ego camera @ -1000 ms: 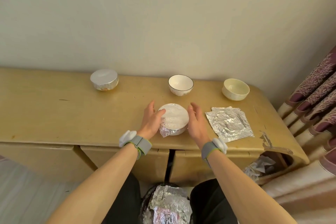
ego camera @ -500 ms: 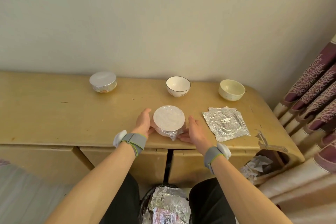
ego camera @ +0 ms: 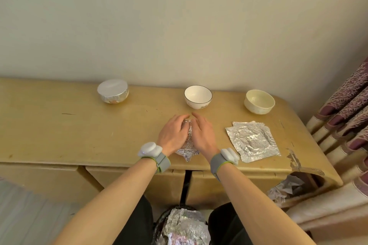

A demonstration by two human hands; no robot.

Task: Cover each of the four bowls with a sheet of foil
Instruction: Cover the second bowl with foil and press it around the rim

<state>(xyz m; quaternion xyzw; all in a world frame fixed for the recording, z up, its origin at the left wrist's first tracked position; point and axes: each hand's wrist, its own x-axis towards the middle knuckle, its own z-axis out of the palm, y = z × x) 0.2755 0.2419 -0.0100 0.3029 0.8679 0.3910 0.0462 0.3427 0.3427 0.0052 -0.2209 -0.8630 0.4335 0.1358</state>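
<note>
Cream wall (ego camera: 179,26) backs a worn yellow desk (ego camera: 59,131), and the person sits at its front edge with both arms stretched out over it. The left hand (ego camera: 173,135) and right hand (ego camera: 203,135) are cupped together over a wrapped bowl (ego camera: 188,148). Their fingers bend across its top and nearly meet at the tips, so each hand clasps the foil against the bowl. Only a crinkled strip of foil shows between the hands, with a ragged skirt below the wrists.

Just to the right of the grip, a small stack of creased foil sheets (ego camera: 253,141) lies flat on the desk. Straight beyond the hands, by the wall, stands an uncovered white bowl (ego camera: 198,96) with a dark rim. Farther right of it stands an uncovered cream bowl (ego camera: 259,101). Well off to the left of the grip, also by the wall, sits a covered bowl (ego camera: 113,93) with foil smooth over its mouth.

Each wrist carries a grey band with a white pod. Below the grip, between the person's knees, a bin (ego camera: 159,225) holds crumpled foil. A patterned curtain (ego camera: 348,105) hangs at the far right.
</note>
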